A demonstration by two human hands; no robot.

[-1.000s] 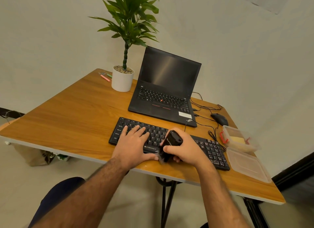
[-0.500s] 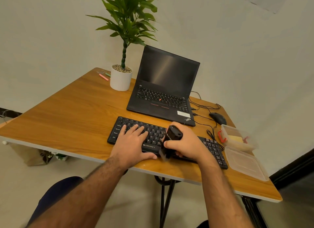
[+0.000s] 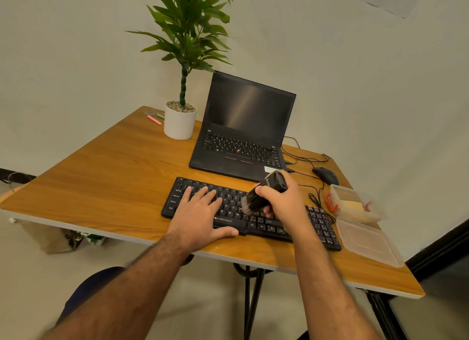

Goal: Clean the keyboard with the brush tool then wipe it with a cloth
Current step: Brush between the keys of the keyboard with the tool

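Observation:
A black keyboard (image 3: 314, 221) lies near the front edge of the wooden table (image 3: 106, 187). My left hand (image 3: 200, 213) rests flat on its left half, fingers spread over the keys and thumb along the front edge. My right hand (image 3: 284, 202) grips a black brush tool (image 3: 264, 192), tilted so its bristles touch the keys at the keyboard's middle. A yellowish cloth (image 3: 351, 205) lies inside a clear plastic box (image 3: 357, 205) to the keyboard's right.
An open black laptop (image 3: 243, 129) stands behind the keyboard, with a potted plant (image 3: 180, 121) to its left. A black mouse (image 3: 326, 176) and cables lie at the back right. The box's clear lid (image 3: 368, 243) sits at the table's right edge.
My right hand has carried the brush from the keyboard's front edge up and away from me onto the middle keys. My left hand has stayed on the keyboard.

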